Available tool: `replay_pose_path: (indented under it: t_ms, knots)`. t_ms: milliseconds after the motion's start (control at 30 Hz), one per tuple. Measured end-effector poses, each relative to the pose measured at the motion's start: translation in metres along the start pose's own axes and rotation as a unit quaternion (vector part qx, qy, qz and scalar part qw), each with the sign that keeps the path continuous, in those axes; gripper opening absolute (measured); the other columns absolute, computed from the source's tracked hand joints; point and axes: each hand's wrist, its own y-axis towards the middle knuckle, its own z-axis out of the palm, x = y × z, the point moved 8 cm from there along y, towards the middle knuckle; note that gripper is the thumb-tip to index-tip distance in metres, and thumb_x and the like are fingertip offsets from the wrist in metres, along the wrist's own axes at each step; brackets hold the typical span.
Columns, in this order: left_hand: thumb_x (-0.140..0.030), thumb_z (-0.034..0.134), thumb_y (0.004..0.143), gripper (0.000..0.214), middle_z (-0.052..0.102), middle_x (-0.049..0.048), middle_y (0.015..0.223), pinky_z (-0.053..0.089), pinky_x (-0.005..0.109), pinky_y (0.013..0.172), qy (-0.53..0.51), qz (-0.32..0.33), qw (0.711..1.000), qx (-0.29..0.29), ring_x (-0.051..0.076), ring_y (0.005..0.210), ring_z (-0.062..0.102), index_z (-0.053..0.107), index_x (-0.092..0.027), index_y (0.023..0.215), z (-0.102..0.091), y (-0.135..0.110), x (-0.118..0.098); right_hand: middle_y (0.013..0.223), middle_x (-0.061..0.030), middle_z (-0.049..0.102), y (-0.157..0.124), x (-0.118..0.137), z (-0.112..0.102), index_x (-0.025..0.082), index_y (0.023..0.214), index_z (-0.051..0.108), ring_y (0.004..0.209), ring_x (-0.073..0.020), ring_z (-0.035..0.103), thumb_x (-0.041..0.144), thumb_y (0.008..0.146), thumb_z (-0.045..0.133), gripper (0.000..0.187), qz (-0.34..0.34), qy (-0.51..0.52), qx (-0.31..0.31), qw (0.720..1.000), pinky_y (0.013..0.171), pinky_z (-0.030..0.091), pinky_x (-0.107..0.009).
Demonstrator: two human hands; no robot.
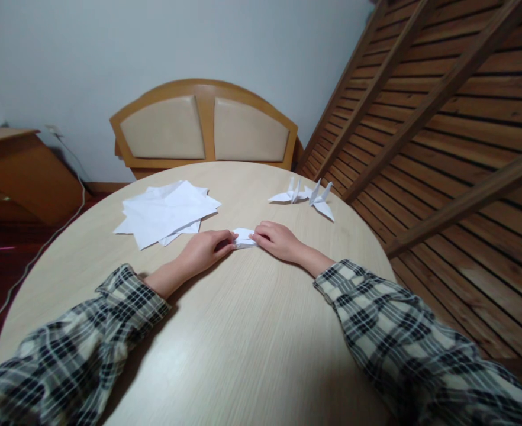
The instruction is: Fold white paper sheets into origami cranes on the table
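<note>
A small piece of folded white paper (244,238) lies at the middle of the round table, between my two hands. My left hand (208,247) pinches its left end, thumb and fingertips together. At the right end, my right hand (277,239) has its fingers closed on the paper's edge. The fingertips hide both ends of the paper, so its full shape cannot be made out. Beyond my right hand stand two white paper cranes (293,194), close together with wings spread. Left of the paper rests a loose pile of white paper sheets (167,210).
The pale round table (225,343) fills the foreground. Behind it is a wooden headboard (208,124) with cream panels against the wall. A slatted wooden partition (442,130) slants along the right. At the left are a wooden desk (25,171) and a white cable (43,245).
</note>
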Motion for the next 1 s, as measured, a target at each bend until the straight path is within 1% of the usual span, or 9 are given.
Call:
replay_pose_path:
  t_ms: [167,333,500,633,800,900,1000]
  knots:
    - [-0.033,0.054,0.092,0.020,0.073,0.0061,0.087,0.050,0.030,0.069,0.000,0.001,1.000,-0.001,0.019,0.076,0.066,0.065,-0.020,0.101,0.0003,0.0003,0.0006,0.081,-0.0024,0.058,-0.0003,0.0003,0.0004,0.017,0.080,0.061,0.075,-0.0143,0.049,0.040,0.095,0.051,0.029,0.006,-0.010,-0.002,1.000,0.066,0.030,-0.026]
    - [-0.030,0.053,0.090,0.018,0.072,0.0060,0.088,0.051,0.031,0.069,-0.003,0.000,1.000,-0.006,0.019,0.077,0.066,0.064,-0.020,0.102,0.0005,0.0010,0.0013,0.080,-0.0020,0.058,0.0001,-0.0012,0.0017,0.018,0.079,0.060,0.074,-0.0142,0.048,0.039,0.094,0.053,0.027,0.022,-0.021,-0.004,1.000,0.065,0.030,-0.026]
    - [-0.025,0.052,0.090,0.018,0.072,0.0088,0.096,0.052,0.034,0.075,0.012,-0.002,1.000,0.005,0.021,0.084,0.067,0.061,-0.019,0.105,0.0015,0.0015,0.0003,0.081,-0.0019,0.059,0.0001,-0.0025,0.0024,0.018,0.079,0.059,0.075,-0.0143,0.049,0.037,0.093,0.054,0.024,0.027,-0.021,-0.006,0.999,0.066,0.030,-0.026]
    - [-0.018,0.050,0.090,0.022,0.071,0.0093,0.102,0.052,0.036,0.077,0.034,0.037,0.999,0.006,0.023,0.089,0.066,0.059,-0.019,0.110,0.0033,0.0013,-0.0032,0.083,-0.0012,0.061,-0.0001,-0.0034,0.0024,0.019,0.085,0.058,0.075,-0.0143,0.050,0.034,0.091,0.056,0.017,0.028,0.000,-0.007,1.000,0.067,0.031,-0.026]
    - [-0.013,0.047,0.091,0.026,0.068,0.0087,0.111,0.051,0.040,0.088,0.034,0.100,0.994,0.002,0.023,0.103,0.063,0.061,-0.022,0.112,0.0073,0.0000,-0.0054,0.088,-0.0018,0.063,-0.0006,-0.0033,0.0029,0.020,0.093,0.058,0.078,-0.0153,0.052,0.029,0.091,0.056,0.010,0.028,0.016,-0.001,0.999,0.071,0.034,-0.026]
    - [-0.015,0.047,0.093,0.024,0.067,0.0098,0.115,0.051,0.042,0.091,0.016,0.119,0.993,0.003,0.023,0.106,0.062,0.063,-0.021,0.110,0.0086,-0.0011,-0.0056,0.090,-0.0027,0.064,-0.0007,-0.0028,0.0031,0.020,0.097,0.059,0.081,-0.0159,0.053,0.026,0.091,0.054,0.010,0.022,0.018,0.005,1.000,0.074,0.035,-0.027]
    - [-0.016,0.047,0.094,0.023,0.066,0.0103,0.116,0.051,0.042,0.091,0.016,0.122,0.992,0.002,0.023,0.107,0.062,0.064,-0.021,0.109,0.0085,-0.0022,-0.0066,0.093,-0.0038,0.064,-0.0008,-0.0030,0.0036,0.020,0.099,0.060,0.084,-0.0165,0.054,0.022,0.091,0.052,0.012,0.013,0.019,0.010,1.000,0.077,0.037,-0.027]
